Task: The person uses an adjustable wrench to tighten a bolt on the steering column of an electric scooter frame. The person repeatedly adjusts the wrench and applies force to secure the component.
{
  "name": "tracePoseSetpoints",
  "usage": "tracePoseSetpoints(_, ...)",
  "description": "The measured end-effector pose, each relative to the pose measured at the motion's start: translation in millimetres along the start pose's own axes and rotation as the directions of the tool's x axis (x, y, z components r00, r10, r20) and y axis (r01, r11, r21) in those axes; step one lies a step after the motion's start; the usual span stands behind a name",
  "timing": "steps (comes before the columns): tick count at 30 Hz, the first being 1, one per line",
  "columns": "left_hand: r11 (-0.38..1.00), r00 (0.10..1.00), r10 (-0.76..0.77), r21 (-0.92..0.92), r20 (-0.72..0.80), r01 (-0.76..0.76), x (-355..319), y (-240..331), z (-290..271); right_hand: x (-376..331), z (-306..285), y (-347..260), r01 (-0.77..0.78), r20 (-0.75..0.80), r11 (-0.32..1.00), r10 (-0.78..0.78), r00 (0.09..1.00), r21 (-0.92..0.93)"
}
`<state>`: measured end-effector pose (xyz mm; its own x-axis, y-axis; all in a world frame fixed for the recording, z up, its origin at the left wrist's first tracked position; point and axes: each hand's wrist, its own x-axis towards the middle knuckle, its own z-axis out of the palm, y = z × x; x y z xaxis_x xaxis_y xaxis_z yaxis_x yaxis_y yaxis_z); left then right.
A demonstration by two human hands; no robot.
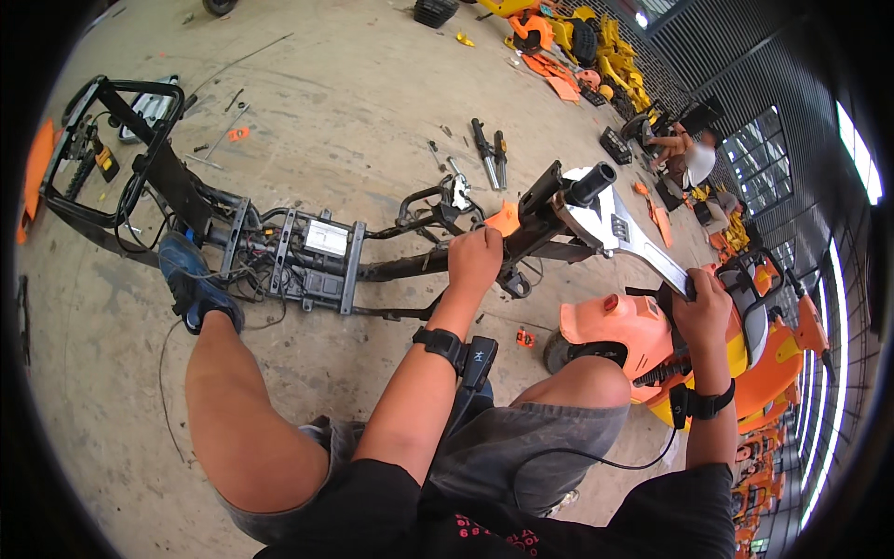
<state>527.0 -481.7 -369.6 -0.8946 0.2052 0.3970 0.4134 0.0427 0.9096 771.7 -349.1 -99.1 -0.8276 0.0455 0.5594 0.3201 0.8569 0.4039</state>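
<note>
A stripped black scooter frame [400, 268] lies across the floor in front of me, its steering-head end to the right. My left hand [476, 259] is closed round the frame's tube just short of that end. An orange plastic piece [504, 219] sticks out beside its knuckles; whether the fingers touch it I cannot tell. My right hand [704, 306] grips the handle end of a large silver adjustable wrench [643, 244]. The wrench's jaws sit around the steering head, just below the black steering tube [593, 184]. My left shoe [194, 279] rests against the frame's battery-side end.
Beyond the frame lie two shock absorbers [490, 154], rods and small orange bits. An orange scooter [615, 326] stands close on my right. Yellow and orange panels [610, 56] are piled at the back, near a seated person [694, 160]. A grey case [149, 107] lies far left.
</note>
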Motion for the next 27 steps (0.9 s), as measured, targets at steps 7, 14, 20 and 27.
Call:
tracePoseSetpoints(7,0.999,0.999,0.036,0.004,-0.011,-0.036,0.1,-2.9,-1.9,1.4,-6.0,-8.5,-0.043,0.024,0.999,0.043,0.999,0.0)
tracePoseSetpoints(14,0.997,0.997,0.072,0.016,-0.041,-0.071,-4.7,7.9,-7.0,-17.8,4.1,-13.0,-0.109,0.118,0.992,0.1,0.988,0.067)
tracePoseSetpoints(20,0.998,0.992,0.065,-0.011,-0.108,-0.067,-6.0,4.0,-13.9,-1.7,-43.2,-40.4,-0.087,0.069,0.996,0.088,0.994,-0.013)
tracePoseSetpoints(27,0.998,0.995,0.058,0.042,-0.083,-0.055,-5.9,3.8,-13.1,8.9,-90.4,-64.9,-0.119,0.139,0.979,0.143,0.98,-0.165)
